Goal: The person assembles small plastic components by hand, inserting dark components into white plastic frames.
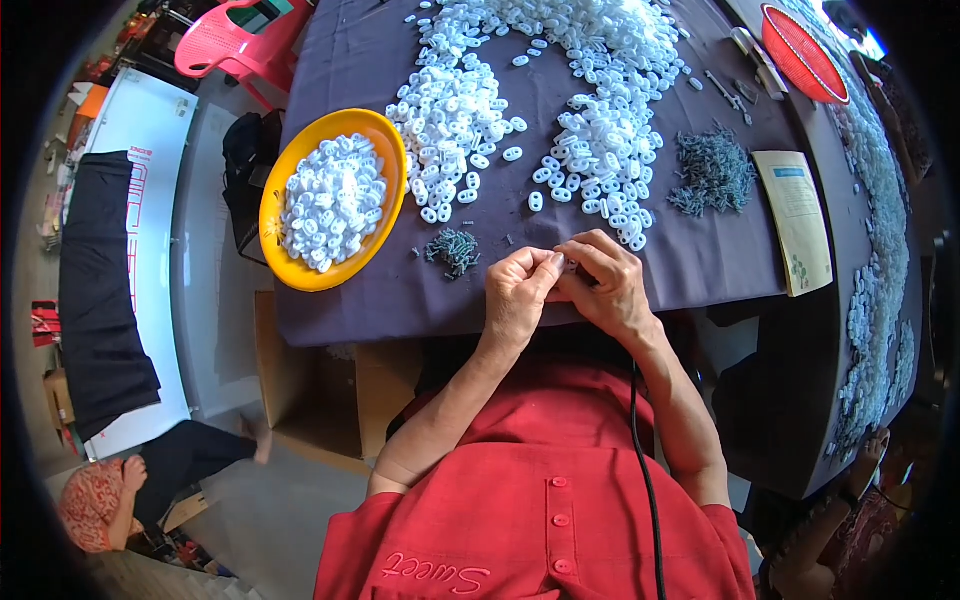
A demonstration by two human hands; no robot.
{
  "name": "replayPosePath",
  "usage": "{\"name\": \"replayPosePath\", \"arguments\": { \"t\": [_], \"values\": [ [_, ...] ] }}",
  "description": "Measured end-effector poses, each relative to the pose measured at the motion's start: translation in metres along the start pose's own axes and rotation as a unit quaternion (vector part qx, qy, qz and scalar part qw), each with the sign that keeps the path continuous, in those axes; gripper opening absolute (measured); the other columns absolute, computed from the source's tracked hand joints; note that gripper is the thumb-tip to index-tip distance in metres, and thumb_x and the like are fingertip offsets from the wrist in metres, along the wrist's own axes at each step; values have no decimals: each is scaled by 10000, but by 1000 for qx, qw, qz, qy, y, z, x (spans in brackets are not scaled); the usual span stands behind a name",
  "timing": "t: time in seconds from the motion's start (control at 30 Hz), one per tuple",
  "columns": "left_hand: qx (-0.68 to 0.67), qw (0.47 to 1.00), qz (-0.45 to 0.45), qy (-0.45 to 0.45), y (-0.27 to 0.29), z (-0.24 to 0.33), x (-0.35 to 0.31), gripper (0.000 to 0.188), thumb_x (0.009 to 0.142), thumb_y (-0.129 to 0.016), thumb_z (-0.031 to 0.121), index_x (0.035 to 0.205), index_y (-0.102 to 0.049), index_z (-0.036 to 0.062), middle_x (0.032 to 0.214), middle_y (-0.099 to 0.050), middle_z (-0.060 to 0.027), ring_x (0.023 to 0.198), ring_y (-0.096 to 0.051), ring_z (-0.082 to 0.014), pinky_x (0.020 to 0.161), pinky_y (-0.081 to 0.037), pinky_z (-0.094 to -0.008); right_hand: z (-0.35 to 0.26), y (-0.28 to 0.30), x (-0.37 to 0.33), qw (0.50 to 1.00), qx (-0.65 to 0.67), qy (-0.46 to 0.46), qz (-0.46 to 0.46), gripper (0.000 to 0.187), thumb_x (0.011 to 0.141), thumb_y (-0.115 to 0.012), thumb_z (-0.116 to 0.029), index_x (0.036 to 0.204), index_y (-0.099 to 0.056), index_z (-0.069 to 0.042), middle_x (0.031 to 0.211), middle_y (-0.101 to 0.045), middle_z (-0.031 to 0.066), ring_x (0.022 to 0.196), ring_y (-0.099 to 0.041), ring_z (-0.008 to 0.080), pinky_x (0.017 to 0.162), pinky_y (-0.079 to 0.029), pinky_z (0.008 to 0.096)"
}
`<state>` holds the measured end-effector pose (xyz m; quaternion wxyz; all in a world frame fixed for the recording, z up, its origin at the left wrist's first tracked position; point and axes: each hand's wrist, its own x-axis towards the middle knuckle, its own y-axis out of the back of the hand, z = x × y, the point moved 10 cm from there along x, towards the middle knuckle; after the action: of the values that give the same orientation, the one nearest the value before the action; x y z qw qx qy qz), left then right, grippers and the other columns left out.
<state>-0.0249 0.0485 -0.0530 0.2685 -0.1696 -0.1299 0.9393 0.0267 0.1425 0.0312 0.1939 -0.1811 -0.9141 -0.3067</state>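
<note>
My left hand (pixel 518 295) and my right hand (pixel 610 288) meet at the table's near edge, thumbs and fingertips pinched together. A tiny whitish bit shows between them; the fingers cover most of it, so its kind is unclear. Just beyond lie two long heaps of small white oval plastic pieces with two holes, one to the left (pixel 450 130) and one to the right (pixel 605 150). Near my left hand is a little pile of grey-green screw-like pieces (pixel 454 252). A bigger pile of the same pieces (pixel 712 172) lies right of the white heaps.
A yellow oval bowl (pixel 393 200) full of white pieces stands at the table's left edge. To the right are a tan booklet (pixel 795 220), a red basket (pixel 803 55) and slim tools (pixel 735 95). A black cable (pixel 645 470) hangs down my front. Other people sit at lower left and lower right.
</note>
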Motion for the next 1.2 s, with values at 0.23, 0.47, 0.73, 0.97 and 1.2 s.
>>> {"name": "replayPosePath", "arguments": {
  "t": [0.23, 0.47, 0.73, 0.97, 1.2],
  "values": [
    [-11, 1000, -4, 15, 1, -3, 0, 107, 859, -567, 72, 825, -610, -20, 794, -630, -69, 677, -609, -109, 647, -543, -249, 3, -4, -2, 1000, 9, -6, -17, 243, 653, -686, -7, 887, -621, -3, 835, -601, 100, 696, -618, 222, 591, -498, 285],
    [-28, 999, 12, 17, 1, -2, -3, 103, 858, -573, 78, 825, -609, -13, 775, -619, -60, 673, -607, -114, 650, -550, -267, 3, -4, -1, 1000, 15, 4, -12, 225, 672, -673, 0, 892, -623, -1, 830, -607, 97, 691, -621, 218, 594, -498, 280],
    [-66, 996, 26, 47, 1, -2, -6, 135, 873, -568, 119, 866, -602, -11, 787, -613, -66, 688, -613, -130, 647, -551, -287, 10, -3, 0, 998, 31, -58, -19, 275, 671, -676, -2, 943, -633, -8, 837, -610, 76, 707, -619, 167, 600, -489, 261],
    [-58, 997, 24, 44, 1, -2, -5, 143, 880, -552, 110, 876, -597, -25, 805, -617, -80, 694, -623, -145, 636, -556, -289, 10, -2, -1, 996, 43, -74, -32, 274, 683, -676, -22, 951, -624, -11, 864, -596, 98, 721, -616, 222, 607, -491, 289],
    [-17, 998, 53, -9, 26, 23, -12, 151, 892, -531, 109, 901, -586, -32, 831, -627, -111, 665, -642, -171, 532, -553, -268, -11, -1, 6, 998, 36, -7, -45, 192, 695, -684, -14, 879, -631, -9, 847, -587, 95, 695, -597, 224, 601, -477, 285]
  ]
}}
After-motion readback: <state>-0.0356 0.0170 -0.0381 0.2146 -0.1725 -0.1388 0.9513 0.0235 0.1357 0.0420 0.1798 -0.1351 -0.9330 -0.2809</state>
